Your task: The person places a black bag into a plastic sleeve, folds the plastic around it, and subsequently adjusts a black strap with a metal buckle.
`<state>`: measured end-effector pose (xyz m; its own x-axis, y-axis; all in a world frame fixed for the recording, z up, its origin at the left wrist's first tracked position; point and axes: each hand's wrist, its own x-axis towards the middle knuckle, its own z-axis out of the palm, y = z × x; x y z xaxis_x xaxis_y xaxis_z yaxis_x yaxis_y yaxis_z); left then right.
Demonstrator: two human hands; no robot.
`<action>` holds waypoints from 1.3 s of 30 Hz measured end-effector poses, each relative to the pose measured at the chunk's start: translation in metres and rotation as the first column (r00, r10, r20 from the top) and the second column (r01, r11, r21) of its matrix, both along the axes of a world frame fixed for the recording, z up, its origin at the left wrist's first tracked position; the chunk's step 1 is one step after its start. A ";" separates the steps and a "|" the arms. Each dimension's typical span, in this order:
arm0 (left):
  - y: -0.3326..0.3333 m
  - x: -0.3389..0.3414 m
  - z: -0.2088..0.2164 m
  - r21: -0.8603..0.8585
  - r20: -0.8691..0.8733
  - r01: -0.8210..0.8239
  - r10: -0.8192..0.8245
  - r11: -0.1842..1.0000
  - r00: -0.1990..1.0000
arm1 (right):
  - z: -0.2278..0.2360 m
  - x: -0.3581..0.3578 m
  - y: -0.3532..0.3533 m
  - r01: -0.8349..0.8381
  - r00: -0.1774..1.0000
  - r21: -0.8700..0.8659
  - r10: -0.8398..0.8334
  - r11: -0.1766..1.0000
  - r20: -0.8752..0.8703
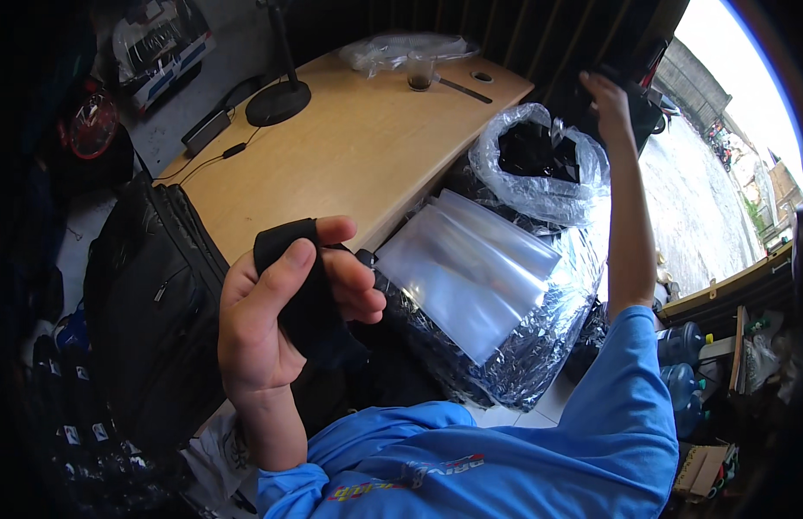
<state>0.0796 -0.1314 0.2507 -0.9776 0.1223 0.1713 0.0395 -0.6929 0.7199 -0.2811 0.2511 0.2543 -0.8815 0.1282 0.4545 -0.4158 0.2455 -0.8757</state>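
Observation:
My left hand (267, 316) is raised near the table's front edge, with a black fabric strip (299, 298) pinched between the thumb and the fingers. The strip loops over by the index finger and hangs down past the palm; its lower end merges with dark things below. Far out to the right, my right hand (607, 104) reaches up beside a dark object whose kind I cannot make out. Its fingers look stretched out, and nothing shows in them. Between my arms, flat clear plastic sleeves (470, 268) lie on a large bundle (505, 372) wrapped in shiny clear plastic.
Behind the sleeves an open clear bag (540, 195) holds black items. The wooden table (332, 147) bears a lamp base (278, 104), a cup (420, 71), a dark flat strip (464, 90) and crumpled plastic (401, 52). A black backpack (150, 311) stands left; large blue bottles (681, 346) are right.

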 end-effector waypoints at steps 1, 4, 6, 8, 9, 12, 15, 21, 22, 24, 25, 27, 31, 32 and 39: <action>0.001 -0.003 -0.001 0.009 -0.009 0.011 -0.011 1.000 1.000 | 0.034 0.016 -0.006 -0.006 1.000 -0.006 0.006 1.000 0.019; 0.005 -0.015 0.002 0.004 0.005 0.014 -0.014 1.000 1.000 | 0.095 0.028 -0.013 -0.113 0.993 -0.030 0.113 0.993 -0.024; 0.008 -0.021 0.003 -0.011 0.022 -0.017 0.017 1.000 1.000 | 0.119 0.048 -0.041 -0.230 0.970 -0.040 0.227 0.972 -0.083; 0.009 -0.027 0.001 -0.018 0.032 0.009 -0.009 1.000 0.999 | 0.136 0.115 -0.095 -0.088 0.980 -0.031 0.081 0.996 -0.181; 0.012 -0.030 0.001 -0.017 0.025 0.007 -0.006 1.000 1.000 | 0.149 0.114 -0.090 -0.091 0.979 -0.029 0.084 0.995 -0.188; 0.023 -0.036 0.001 -0.029 0.035 0.080 -0.079 0.996 0.996 | 0.187 0.104 -0.080 -0.280 0.784 0.419 0.458 0.864 -0.419; 0.028 -0.040 -0.001 0.025 0.047 0.103 -0.104 0.994 0.993 | 0.223 0.120 -0.104 -0.582 0.768 -0.015 0.544 0.813 -0.339; 0.055 -0.056 0.003 0.099 -0.026 0.233 -0.232 0.967 0.972 | 0.197 0.219 -0.158 -0.634 0.723 -0.026 0.582 0.773 -0.372; 0.061 -0.061 0.005 0.092 -0.010 0.269 -0.270 0.959 0.963 | 0.187 0.244 -0.167 -0.623 0.770 -0.116 0.579 0.774 -0.268; 0.070 -0.064 0.012 0.143 -0.029 0.290 -0.289 0.946 0.957 | 0.168 0.275 -0.170 -0.608 0.794 -0.207 0.588 0.766 -0.155; 0.066 -0.063 0.011 0.189 -0.040 0.284 -0.282 0.940 0.959 | 0.143 0.275 -0.173 -0.653 0.747 -0.005 0.643 0.757 -0.171; 0.061 -0.062 0.009 0.234 -0.119 0.308 -0.287 0.922 0.951 | 0.095 0.281 -0.168 -0.621 0.670 0.401 0.722 0.673 -0.175; 0.066 -0.079 0.005 0.252 -0.038 0.049 -0.041 0.967 0.998 | 0.054 0.315 -0.139 -0.631 0.721 0.337 0.689 0.698 -0.076; 0.062 -0.081 0.003 0.233 0.021 -0.008 0.003 0.972 1.000 | 0.053 0.327 -0.133 -0.641 0.716 0.424 0.697 0.640 0.029; 0.040 -0.089 -0.005 0.168 0.004 0.145 -0.148 0.975 0.989 | -0.048 0.354 -0.106 -0.969 0.191 0.221 0.904 0.111 0.383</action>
